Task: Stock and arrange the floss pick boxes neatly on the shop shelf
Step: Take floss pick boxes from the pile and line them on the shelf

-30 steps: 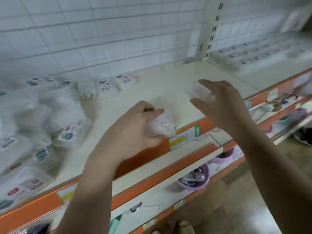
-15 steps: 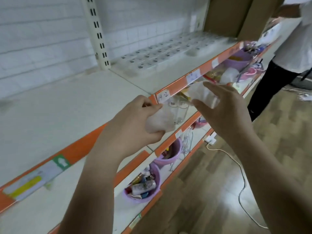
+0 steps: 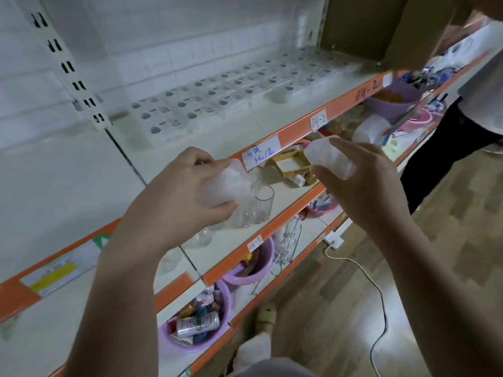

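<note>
Translucent plastic: we hold 2 small clear floss pick boxes, 1 in each hand, in the air in front of the shelves.
Left hand: our left hand [image 3: 187,191] curls its fingers and thumb round a cloudy clear plastic floss pick box [image 3: 227,187], level with the orange front edge of the top shelf.
Right hand: our right hand [image 3: 364,186] pinches a second clear plastic floss pick box [image 3: 330,159] between thumb and fingers; the box is tilted and sits apart from the first.
Top shelf: the white metal shelf with an orange front strip [image 3: 190,148] carries neat rows of clear floss pick boxes with dark round labels [image 3: 217,96] toward its back right; neither held box touches it.
Labels: a white handwritten paper tag [image 3: 261,156] is stuck on the orange strip between our 2 hands; another tag [image 3: 319,120] reads 04-2.
Lower shelves: clear drinking glasses [image 3: 255,208] stand just below our left hand; purple plastic basins [image 3: 201,322] hold mixed small goods.
Floor: a white cord [image 3: 378,292] trails over wood-look flooring.
Other person: a figure in dark trousers [image 3: 451,137] stands at the far right.
</note>
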`<state>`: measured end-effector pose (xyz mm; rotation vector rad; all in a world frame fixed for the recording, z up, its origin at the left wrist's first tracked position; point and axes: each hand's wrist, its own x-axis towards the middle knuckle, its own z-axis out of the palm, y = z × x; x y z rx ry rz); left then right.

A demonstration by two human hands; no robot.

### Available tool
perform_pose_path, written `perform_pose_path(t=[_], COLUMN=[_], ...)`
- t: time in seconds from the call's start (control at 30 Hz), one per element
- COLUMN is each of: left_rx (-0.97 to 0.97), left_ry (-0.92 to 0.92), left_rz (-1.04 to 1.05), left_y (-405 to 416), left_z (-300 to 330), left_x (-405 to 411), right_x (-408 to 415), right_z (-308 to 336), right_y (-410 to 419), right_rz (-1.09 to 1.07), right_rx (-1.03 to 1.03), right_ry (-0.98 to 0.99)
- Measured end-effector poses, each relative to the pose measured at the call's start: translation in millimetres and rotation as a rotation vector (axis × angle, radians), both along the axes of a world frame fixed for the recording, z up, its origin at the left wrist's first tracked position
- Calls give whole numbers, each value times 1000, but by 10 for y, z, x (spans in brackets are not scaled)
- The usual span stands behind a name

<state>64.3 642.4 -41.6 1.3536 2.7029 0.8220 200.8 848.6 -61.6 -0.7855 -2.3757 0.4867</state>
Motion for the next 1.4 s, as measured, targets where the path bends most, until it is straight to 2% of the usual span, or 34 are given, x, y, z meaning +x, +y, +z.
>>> perform_pose_path(t=[0.2, 0.5, 0.77, 1.0, 1.1, 1.23, 1.4], left_rx=[74, -18, 27, 1, 1, -33, 162], left_ry=[32, 13, -124, -139, -162, -194, -95], left_rz=[50, 178, 350, 542, 584, 572, 518], left_y=[726, 1439, 1678, 1984, 2036, 2070, 2259], left_z=[-107, -37, -163, -313, -329, -213, 98], left_x=[-632, -1273, -1301, -1142, -1103, -1082, -1133], right_x=[-677, -1767, -2473, -2820, -2823, -2803, -2783], right_z=[2, 121, 87, 85, 103, 220, 300], right_y=[831, 1634, 1889, 2114, 2201, 2285, 2273], right_rz=[-17, 150, 430, 697, 787, 928, 980], right_rx=[16, -20, -15, -69, -168, -530, -849], right_ry=[26, -18, -23, -72, -95, -129, -272])
